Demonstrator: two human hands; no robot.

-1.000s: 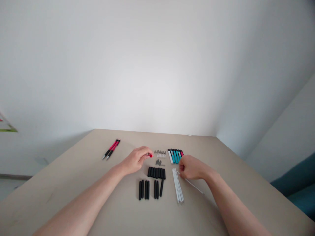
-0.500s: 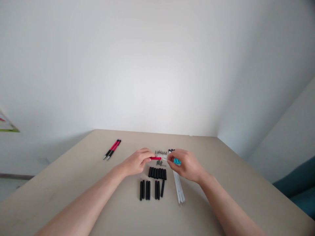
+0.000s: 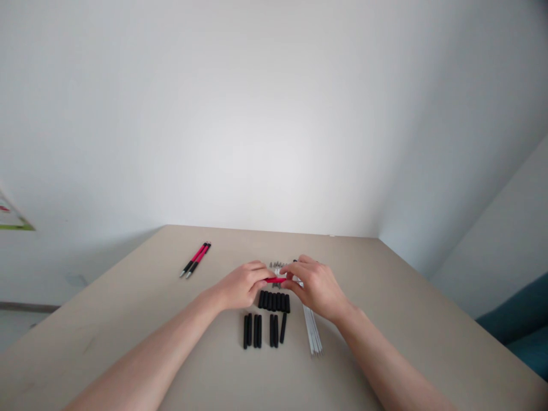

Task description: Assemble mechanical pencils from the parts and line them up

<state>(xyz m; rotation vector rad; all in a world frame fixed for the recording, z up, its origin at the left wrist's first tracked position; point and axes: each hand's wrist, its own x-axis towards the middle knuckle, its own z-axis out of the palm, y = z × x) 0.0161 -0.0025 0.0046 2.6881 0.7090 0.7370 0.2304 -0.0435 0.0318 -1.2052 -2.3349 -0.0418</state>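
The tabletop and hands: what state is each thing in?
Red tube: held roughly level
Left hand: closed on the red tube
Right hand: fingertips at the tube's end, grip unclear
Two pens: lying side by side
Upper black tubes: lying in a row
Lower black tubes: lying, mostly paired
White rods: lying bunched, partly hidden
Grey tips: partly hidden

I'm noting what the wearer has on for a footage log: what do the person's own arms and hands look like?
Both the left hand and the right hand are ungloved. The left forearm and right forearm show no sleeves in the picture. No watch or bracelet shows at either wrist. Finer details, such as nails, are too small to tell.
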